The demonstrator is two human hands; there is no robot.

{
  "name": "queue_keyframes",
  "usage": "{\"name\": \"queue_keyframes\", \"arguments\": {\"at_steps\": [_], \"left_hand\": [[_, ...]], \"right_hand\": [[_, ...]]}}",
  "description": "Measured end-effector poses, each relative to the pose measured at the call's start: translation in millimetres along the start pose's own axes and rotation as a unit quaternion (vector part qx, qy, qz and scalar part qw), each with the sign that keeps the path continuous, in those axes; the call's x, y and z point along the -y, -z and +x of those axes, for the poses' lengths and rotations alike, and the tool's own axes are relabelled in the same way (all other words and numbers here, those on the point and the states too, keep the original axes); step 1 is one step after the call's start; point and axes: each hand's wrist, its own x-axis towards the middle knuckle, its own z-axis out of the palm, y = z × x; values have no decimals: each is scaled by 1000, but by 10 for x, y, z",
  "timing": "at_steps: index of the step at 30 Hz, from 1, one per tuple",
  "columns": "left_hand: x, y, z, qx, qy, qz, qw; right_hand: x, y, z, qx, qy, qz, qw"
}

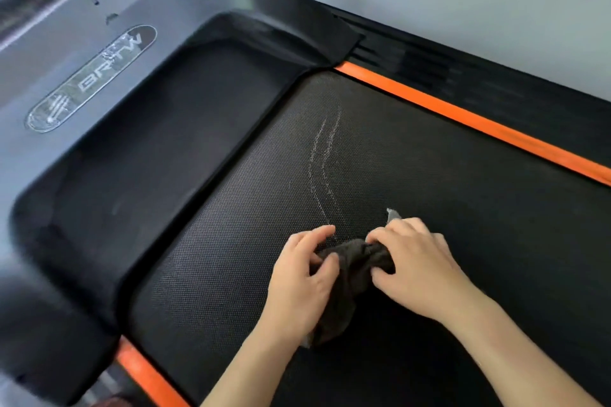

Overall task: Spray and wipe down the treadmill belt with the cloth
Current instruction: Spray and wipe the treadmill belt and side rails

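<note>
The black textured treadmill belt (429, 175) is spread from the picture's centre toward 5 o'clock. It is bordered at 10 o'clock by the black motor cover (158, 149). Orange side strips are seen along the belt's edges, one at 2 o'clock (463, 117) and one at 7 o'clock (145, 373). Low on the belt, at 6 o'clock, the right hand (416, 269) and the left hand (299, 284) are placed side by side. The cloth (350, 277), dark and bunched, is lying on the belt between them; it is grasped by the curled fingers of both hands. Whitish streaks (322, 162) are traced on the belt at 12 o'clock from the cloth. A silver badge (89, 79) is fixed on the cover at 10 o'clock.
</note>
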Motion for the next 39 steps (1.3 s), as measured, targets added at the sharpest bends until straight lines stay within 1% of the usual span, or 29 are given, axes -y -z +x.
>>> {"name": "queue_keyframes", "arguments": {"at_steps": [1,3,4,5,7,8,11,13,15,16,19,21,23,24,25,26,27,28,29,30,31,32,33,34,35,36,37,39], "left_hand": [[-9,43,23,20,16,34,999],[-7,77,10,103,41,126,986],[-10,82,-18,133,56,147,979],[-10,98,-37,140,71,139,978],[-53,172,-81,100,89,67,989],[-75,235,-96,69,82,52,993],[-212,481,-98,-8,-1,126,992],[-349,618,-57,-17,-33,164,986],[-481,718,9,-43,-63,212,974],[-544,765,50,-71,-84,232,966],[-775,934,164,-175,-144,261,938],[-902,1023,199,-228,-205,277,911],[-992,1047,181,-269,-263,290,880],[-1014,1035,139,-283,-279,286,872],[-985,1003,96,-280,-288,275,873],[-910,943,29,-260,-290,270,880],[-809,864,-39,-223,-280,281,890],[-673,780,-129,-163,-251,316,900],[-546,697,-221,-81,-202,375,901],[-447,617,-323,17,-131,431,892],[-341,543,-415,108,-65,473,872],[-256,448,-507,169,-25,489,855],[-209,364,-562,183,-21,478,859],[-195,287,-576,153,-59,458,874],[-164,194,-569,115,-101,430,890],[-136,99,-549,102,-124,404,901],[-121,24,-514,95,-149,405,897],[-58,-49,-502,113,-151,415,890]], "right_hand": [[-4,53,-6,19,3,12,1000],[21,116,-39,37,18,81,996],[16,122,-56,35,24,113,993],[8,137,-58,28,25,138,990],[-31,217,-78,27,20,161,986],[-53,282,-96,39,18,162,986],[-78,466,-123,103,9,141,985],[-61,558,-97,112,8,141,984],[-41,659,-47,71,10,178,981],[-35,720,-16,26,12,204,979],[46,967,49,-164,46,245,954],[134,1171,20,-261,91,250,928],[186,1335,-48,-310,125,255,907],[192,1393,-110,-318,137,256,902],[181,1406,-163,-312,148,254,904],[148,1379,-220,-288,156,245,913],[107,1292,-255,-249,158,226,928],[59,1181,-294,-194,153,191,950],[-7,1041,-338,-116,140,133,974],[-67,884,-384,-25,122,61,990],[-109,730,-450,59,105,-9,993],[-146,595,-541,133,90,-60,985],[-177,493,-622,187,75,-86,976],[-195,419,-687,222,61,-92,969],[-192,372,-735,231,48,-85,968],[-179,339,-773,213,35,-69,974],[-162,305,-794,169,24,-53,984],[-61,206,-782,56,24,4,998]]}}
